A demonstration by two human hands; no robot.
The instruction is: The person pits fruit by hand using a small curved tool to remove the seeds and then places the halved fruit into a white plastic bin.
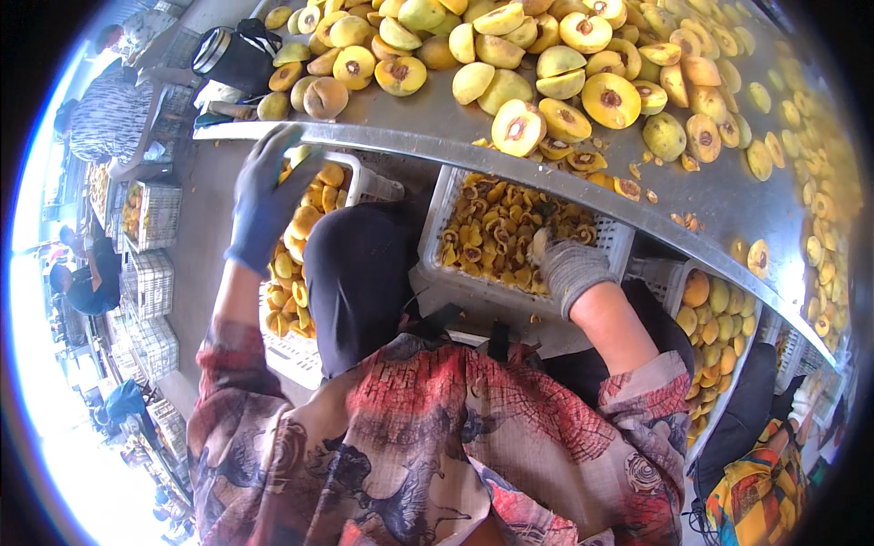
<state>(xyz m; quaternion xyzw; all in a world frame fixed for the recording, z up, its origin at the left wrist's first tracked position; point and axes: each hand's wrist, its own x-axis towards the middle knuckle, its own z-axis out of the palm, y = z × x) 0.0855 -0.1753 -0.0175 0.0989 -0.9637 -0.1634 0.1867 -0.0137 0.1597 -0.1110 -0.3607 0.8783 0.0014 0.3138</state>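
My left hand (pixel 262 193), in a grey-blue glove, is stretched out with thumb and fingers apart. It hangs between the metal table's edge and a white crate (pixel 296 350) of yellow peach halves (pixel 304 221), and holds nothing I can see. My right hand (pixel 574 271), in a pale knitted glove, is curled over the right side of another white crate (pixel 435 227). Brown-yellow peach scraps (pixel 496 227) fill that crate. Whatever the right fingers hold, if anything, is too small or hidden to make out.
Across the metal table (pixel 410 146) lie many halved peaches (pixel 610 100), some with pits showing. A dark bag (pixel 238 56) sits at its left end. More peaches fill a crate (pixel 715 318) at my right. A co-worker in a yellow patterned garment (pixel 760 487) is at lower right; other people and stacked crates (pixel 150 282) are left.
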